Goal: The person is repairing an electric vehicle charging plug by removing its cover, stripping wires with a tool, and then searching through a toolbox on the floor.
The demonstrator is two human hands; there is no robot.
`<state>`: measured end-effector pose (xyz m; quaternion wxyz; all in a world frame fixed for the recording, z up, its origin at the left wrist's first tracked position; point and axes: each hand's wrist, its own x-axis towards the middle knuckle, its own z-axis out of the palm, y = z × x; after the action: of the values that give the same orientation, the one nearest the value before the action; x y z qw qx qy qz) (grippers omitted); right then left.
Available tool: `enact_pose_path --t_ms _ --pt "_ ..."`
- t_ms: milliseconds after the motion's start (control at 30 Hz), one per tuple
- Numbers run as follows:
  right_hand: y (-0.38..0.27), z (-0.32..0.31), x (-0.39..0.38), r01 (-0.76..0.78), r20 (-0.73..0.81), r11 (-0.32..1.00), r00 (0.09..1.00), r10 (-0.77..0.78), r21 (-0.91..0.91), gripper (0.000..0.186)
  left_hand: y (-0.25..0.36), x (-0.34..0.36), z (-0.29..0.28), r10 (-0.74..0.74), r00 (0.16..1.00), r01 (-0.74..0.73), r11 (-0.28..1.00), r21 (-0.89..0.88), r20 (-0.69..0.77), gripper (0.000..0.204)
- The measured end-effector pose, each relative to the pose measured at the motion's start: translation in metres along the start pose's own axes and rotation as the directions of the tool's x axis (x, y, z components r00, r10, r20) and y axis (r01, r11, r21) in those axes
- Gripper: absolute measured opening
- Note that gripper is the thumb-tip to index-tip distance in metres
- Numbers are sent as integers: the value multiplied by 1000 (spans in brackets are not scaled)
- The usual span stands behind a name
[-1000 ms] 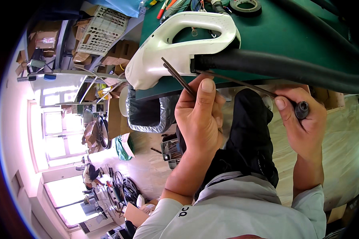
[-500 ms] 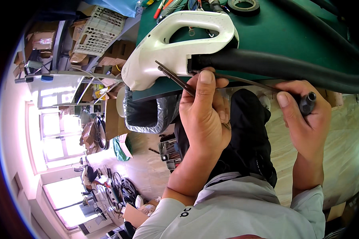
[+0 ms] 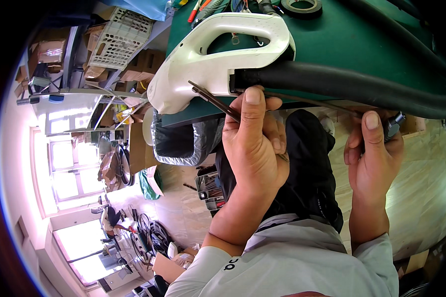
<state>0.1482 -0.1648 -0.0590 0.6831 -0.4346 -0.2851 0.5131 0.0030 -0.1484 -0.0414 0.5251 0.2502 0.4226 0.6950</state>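
My left hand (image 3: 256, 136) is closed around dark metal tweezers (image 3: 215, 103), whose tips point up and left across the lower edge of a white charging-gun handle (image 3: 188, 69). My right hand (image 3: 376, 153) grips a screwdriver (image 3: 392, 127) by its dark handle, with the long thin shaft running left beneath the cable. The shaft's tip is hidden behind my left fingers, close to the opening of the white handle. From that opening a thick black cable (image 3: 342, 81) runs to the right.
The handle lies on a green-topped bench (image 3: 327, 44). A roll of black tape (image 3: 302, 7) and several tools and wires lie at its back. Under the bench edge stands a bin with a silvery liner (image 3: 198, 143). A white perforated crate (image 3: 121, 37) sits at upper left, and a tool box (image 3: 210, 190) on the floor.
My right hand has turned and shifted slightly left around the screwdriver handle, which now points more to the upper right. The white handle has slid slightly left; my left hand keeps the tweezers.
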Motion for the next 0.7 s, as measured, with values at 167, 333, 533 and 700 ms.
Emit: enact_pose_path --t_ms 167,333,533,700 --pt "2 11 1 120 -68 991 990 -123 -51 26 1 0 2 -10 1000 10 1000 12 -17 23" --pt "6 14 3 107 -98 994 989 -107 -6 26 0 1 0 -29 1000 29 1000 -10 -5 24" --pt "9 11 -1 99 -45 995 994 -98 23 26 3 1 3 -46 999 45 998 -49 -24 22" --pt "10 9 -2 121 -20 993 992 -121 -7 25 5 2 7 -70 996 65 993 -101 -50 18"
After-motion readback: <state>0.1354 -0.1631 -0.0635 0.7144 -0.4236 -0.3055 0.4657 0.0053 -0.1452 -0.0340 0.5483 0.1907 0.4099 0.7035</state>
